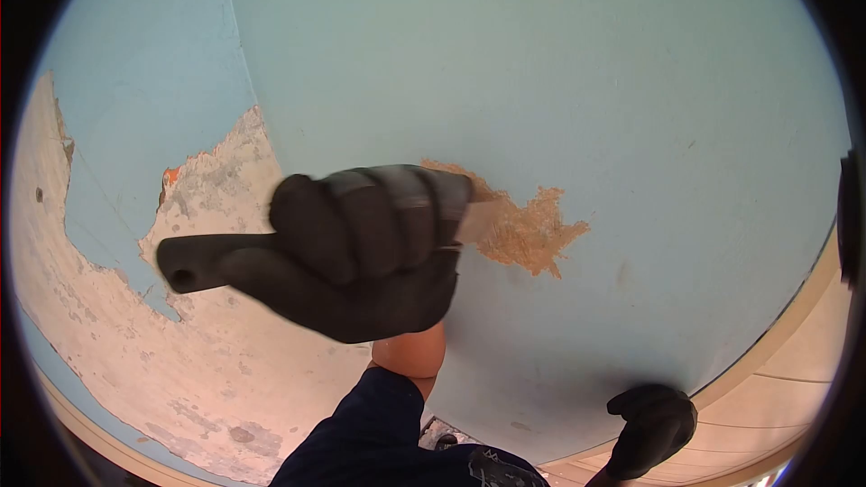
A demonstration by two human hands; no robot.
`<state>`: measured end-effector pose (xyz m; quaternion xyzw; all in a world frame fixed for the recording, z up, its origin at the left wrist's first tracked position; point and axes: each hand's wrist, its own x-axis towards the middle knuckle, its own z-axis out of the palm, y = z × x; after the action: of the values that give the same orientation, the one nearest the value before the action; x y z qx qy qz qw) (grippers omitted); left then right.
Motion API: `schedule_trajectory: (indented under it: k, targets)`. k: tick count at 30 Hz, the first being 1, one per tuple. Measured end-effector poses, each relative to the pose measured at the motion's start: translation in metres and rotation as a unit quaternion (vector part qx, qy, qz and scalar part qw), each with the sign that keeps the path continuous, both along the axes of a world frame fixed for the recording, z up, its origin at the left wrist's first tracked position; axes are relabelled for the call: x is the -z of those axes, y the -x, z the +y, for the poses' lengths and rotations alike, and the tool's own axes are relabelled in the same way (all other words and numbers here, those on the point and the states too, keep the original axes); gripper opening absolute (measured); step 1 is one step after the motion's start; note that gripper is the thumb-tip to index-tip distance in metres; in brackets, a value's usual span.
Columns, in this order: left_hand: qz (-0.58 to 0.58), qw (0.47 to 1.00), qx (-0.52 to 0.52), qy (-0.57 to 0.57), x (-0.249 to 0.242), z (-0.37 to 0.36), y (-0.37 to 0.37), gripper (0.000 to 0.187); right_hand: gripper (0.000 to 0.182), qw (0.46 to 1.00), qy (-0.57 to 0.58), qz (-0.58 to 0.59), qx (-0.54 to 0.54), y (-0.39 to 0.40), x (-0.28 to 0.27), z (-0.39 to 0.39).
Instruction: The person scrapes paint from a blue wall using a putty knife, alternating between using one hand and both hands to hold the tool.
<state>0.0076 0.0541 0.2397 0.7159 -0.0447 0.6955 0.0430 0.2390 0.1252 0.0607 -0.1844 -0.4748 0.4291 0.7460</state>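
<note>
In the head view, my left hand (361, 252), in a black glove, is closed around the black handle of a scraper (216, 261). The handle's end, with a hanging hole, sticks out to the left. To the right of the fist, the blade is blurred and partly hidden. It lies over the left part of a bare tan patch (537, 230) with ragged edges in the blue painted wall (613, 81). Low on the right, my black-gloved right hand (654, 428) is near or against the wall, thumb apart from the fingers, with nothing visible in it.
A large stripped area (216, 352) of pale plaster spreads on the left, with jagged paint edges and a small orange spot (171, 177). A wall corner runs down left of centre. Beige trim (767, 343) edges the lower right beside a tiled floor (758, 415).
</note>
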Motion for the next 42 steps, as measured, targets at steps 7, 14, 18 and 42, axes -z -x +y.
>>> schedule_trajectory:
  k: [7,14,18,42]
  targets:
    - [-0.01,1.0,0.012,0.01,-0.004,-0.004,0.004,0.06,0.026,0.998,-0.05,-0.026,-0.025,-0.006,-0.001,0.002]
    - [-0.041,0.999,0.026,-0.008,-0.005,0.001,0.006,0.062,0.027,0.999,-0.035,-0.026,-0.032,-0.006,-0.002,-0.001]
    - [-0.048,0.997,0.046,-0.05,-0.009,-0.022,0.015,0.068,0.027,0.998,-0.055,-0.018,-0.039,-0.005,-0.003,0.001]
    - [-0.019,0.999,-0.009,-0.033,-0.009,-0.02,0.024,0.067,0.028,0.997,-0.055,-0.026,-0.041,-0.008,-0.001,0.001]
